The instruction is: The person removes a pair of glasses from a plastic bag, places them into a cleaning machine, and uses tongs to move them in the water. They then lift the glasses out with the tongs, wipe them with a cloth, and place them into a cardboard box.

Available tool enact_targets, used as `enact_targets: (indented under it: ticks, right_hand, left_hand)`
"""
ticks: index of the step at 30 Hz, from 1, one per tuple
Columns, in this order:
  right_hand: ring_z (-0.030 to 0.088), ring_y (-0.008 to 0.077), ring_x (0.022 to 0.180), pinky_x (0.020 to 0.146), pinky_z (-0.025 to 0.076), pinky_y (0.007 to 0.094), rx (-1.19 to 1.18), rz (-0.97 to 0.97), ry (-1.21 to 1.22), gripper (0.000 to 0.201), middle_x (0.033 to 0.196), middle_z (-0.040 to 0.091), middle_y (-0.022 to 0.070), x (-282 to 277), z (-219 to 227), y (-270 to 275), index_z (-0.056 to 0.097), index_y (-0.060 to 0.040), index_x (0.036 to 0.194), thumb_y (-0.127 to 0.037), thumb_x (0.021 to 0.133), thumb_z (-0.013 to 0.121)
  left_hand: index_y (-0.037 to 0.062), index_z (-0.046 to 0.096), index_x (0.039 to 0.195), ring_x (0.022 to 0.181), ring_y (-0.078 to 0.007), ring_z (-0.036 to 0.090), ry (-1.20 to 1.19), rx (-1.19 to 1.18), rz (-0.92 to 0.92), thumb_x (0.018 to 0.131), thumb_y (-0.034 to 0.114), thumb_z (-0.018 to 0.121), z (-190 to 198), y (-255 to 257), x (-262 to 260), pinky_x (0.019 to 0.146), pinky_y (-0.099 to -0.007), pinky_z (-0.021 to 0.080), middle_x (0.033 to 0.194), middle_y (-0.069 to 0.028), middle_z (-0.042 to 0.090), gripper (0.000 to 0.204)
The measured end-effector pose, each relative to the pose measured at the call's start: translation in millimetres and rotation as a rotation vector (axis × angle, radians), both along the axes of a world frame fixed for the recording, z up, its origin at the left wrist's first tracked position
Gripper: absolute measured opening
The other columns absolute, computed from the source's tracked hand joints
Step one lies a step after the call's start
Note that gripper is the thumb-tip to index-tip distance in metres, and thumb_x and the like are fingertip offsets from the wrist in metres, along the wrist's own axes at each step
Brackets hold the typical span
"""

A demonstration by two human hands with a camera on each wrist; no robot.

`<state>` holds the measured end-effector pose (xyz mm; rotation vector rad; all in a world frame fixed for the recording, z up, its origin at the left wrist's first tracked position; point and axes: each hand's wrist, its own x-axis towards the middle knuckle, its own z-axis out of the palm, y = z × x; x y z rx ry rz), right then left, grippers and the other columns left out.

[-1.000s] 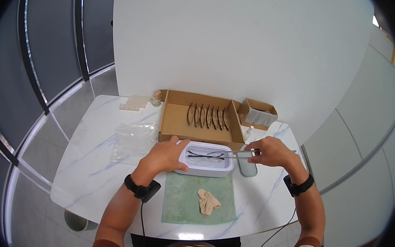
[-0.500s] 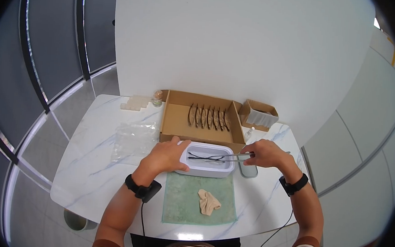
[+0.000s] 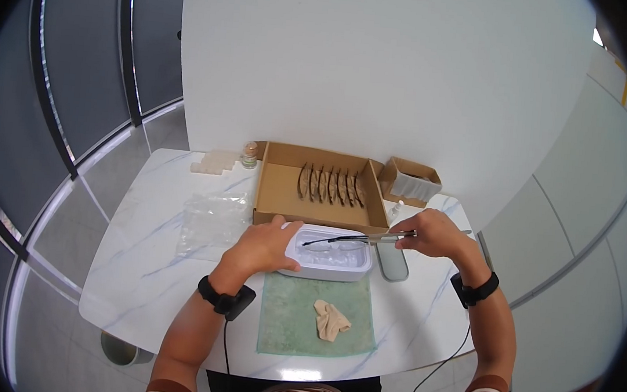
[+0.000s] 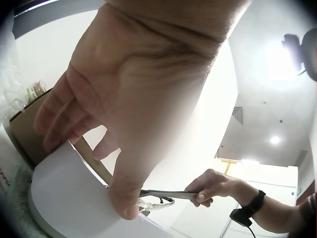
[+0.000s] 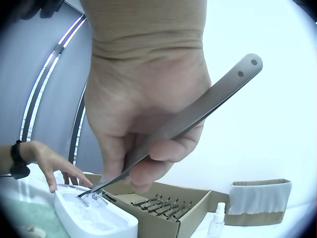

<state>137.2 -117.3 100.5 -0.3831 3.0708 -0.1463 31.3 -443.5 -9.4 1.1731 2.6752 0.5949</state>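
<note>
With thumb in front and fingers behind, my left hand (image 3: 262, 245) grips the left end of a white oblong ultrasonic cleaner (image 3: 328, 274), whose basin holds clear liquid. My right hand (image 3: 434, 233) pinches long metal tweezers (image 5: 190, 113). Their tips hold a pair of dark-framed eyeglasses (image 3: 336, 239) at the basin's back right. The glasses slant, their left end lower over the basin, and their lenses show in the left wrist view. A grey oblong lid (image 3: 394, 265) lies just right of the cleaner, under the tweezers and right hand.
Behind the cleaner, a cardboard tray (image 3: 277, 186) holds several dark-framed glasses in a row. A smaller carton (image 3: 412, 183) and a spray bottle (image 3: 396, 208) stand right of it. Plastic bags (image 3: 212, 225) and a jar (image 3: 249, 155) are left. A beige cloth (image 3: 330, 320) lies on a green mat (image 3: 285, 326).
The right hand has raised the eyeglasses with the tweezers from low in the basin, turning them aslant toward the back right. My left hand stays on the cleaner.
</note>
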Motion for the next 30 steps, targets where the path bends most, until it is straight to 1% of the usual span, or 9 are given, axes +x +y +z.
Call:
enact_targets:
  ticks: [2,4,5,8,10,14,16,26,30]
  right_hand:
    - [0.069,0.0313,0.078,0.072,0.052,0.0409,-0.009,-0.020,-0.017,0.026,0.082,0.074,0.0127,1,-2,2,0.079,-0.0149,0.107,-0.022,0.082,0.080]
    - [0.068,0.0319,0.082,0.076,0.052,0.0418,-0.016,-0.036,-0.034,0.027,0.084,0.073,0.0134,1,-7,2,0.079,-0.0173,0.110,-0.024,0.083,0.078]
    - [0.068,0.0323,0.082,0.076,0.053,0.0423,0.022,-0.051,-0.064,0.027,0.083,0.073,0.0137,1,-13,0,0.079,-0.0175,0.110,-0.024,0.083,0.078]
    - [0.068,0.0334,0.082,0.075,0.053,0.0434,0.062,-0.052,-0.091,0.027,0.084,0.073,0.0141,3,-25,-2,0.079,-0.0174,0.109,-0.025,0.084,0.078]
    - [0.068,0.0337,0.082,0.075,0.053,0.0437,0.039,-0.076,-0.108,0.027,0.084,0.073,0.0150,4,-26,-6,0.079,-0.0168,0.109,-0.025,0.084,0.078]
    - [0.068,0.0338,0.081,0.074,0.053,0.0434,0.039,-0.033,-0.013,0.026,0.082,0.072,0.0156,3,-26,4,0.079,-0.0162,0.109,-0.025,0.084,0.078]
    - [0.068,0.0341,0.080,0.073,0.052,0.0433,-0.082,-0.033,0.052,0.026,0.081,0.072,0.0158,5,-23,7,0.079,-0.0155,0.109,-0.024,0.084,0.079]
    - [0.068,0.0335,0.079,0.072,0.053,0.0430,-0.009,-0.070,-0.014,0.026,0.081,0.073,0.0147,17,-36,1,0.079,-0.0143,0.109,-0.021,0.084,0.078]
    - [0.068,0.0335,0.078,0.071,0.053,0.0427,-0.029,-0.049,0.045,0.025,0.080,0.073,0.0141,17,-34,4,0.079,-0.0134,0.108,-0.021,0.084,0.078]
  left_hand:
    - [0.0082,0.046,0.149,0.124,-0.0386,0.058,-0.005,-0.006,0.005,0.074,0.043,0.085,1,1,1,0.101,-0.0459,0.050,0.142,-0.0257,0.049,0.091]
    - [0.0082,0.046,0.149,0.119,-0.0366,0.061,0.025,0.004,0.026,0.073,0.040,0.086,-1,1,2,0.097,-0.0435,0.051,0.137,-0.0195,0.055,0.091]
    - [0.0082,0.046,0.149,0.119,-0.0366,0.061,0.027,0.004,0.029,0.073,0.040,0.086,-2,1,2,0.097,-0.0435,0.051,0.137,-0.0195,0.055,0.091]
    - [0.0080,0.046,0.149,0.119,-0.0364,0.061,0.040,0.008,0.021,0.073,0.040,0.086,-2,1,1,0.097,-0.0434,0.051,0.137,-0.0196,0.054,0.091]
    - [0.0083,0.045,0.149,0.126,-0.0392,0.057,-0.012,-0.011,0.006,0.075,0.043,0.084,1,0,1,0.102,-0.0458,0.049,0.143,-0.0259,0.049,0.091]
    - [0.0082,0.045,0.149,0.126,-0.0391,0.057,-0.010,-0.010,0.001,0.075,0.043,0.084,0,0,0,0.102,-0.0458,0.049,0.143,-0.0256,0.048,0.091]
    - [0.0082,0.045,0.150,0.126,-0.0391,0.057,-0.018,-0.011,0.006,0.075,0.043,0.084,-1,0,-1,0.102,-0.0457,0.049,0.145,-0.0256,0.047,0.091]
    - [0.0085,0.045,0.150,0.126,-0.0381,0.058,0.006,-0.014,0.002,0.075,0.043,0.085,-1,0,0,0.102,-0.0456,0.049,0.145,-0.0257,0.047,0.092]
    - [0.0087,0.045,0.149,0.124,-0.0385,0.059,-0.004,-0.013,0.001,0.074,0.043,0.085,0,0,0,0.101,-0.0457,0.050,0.143,-0.0259,0.048,0.092]
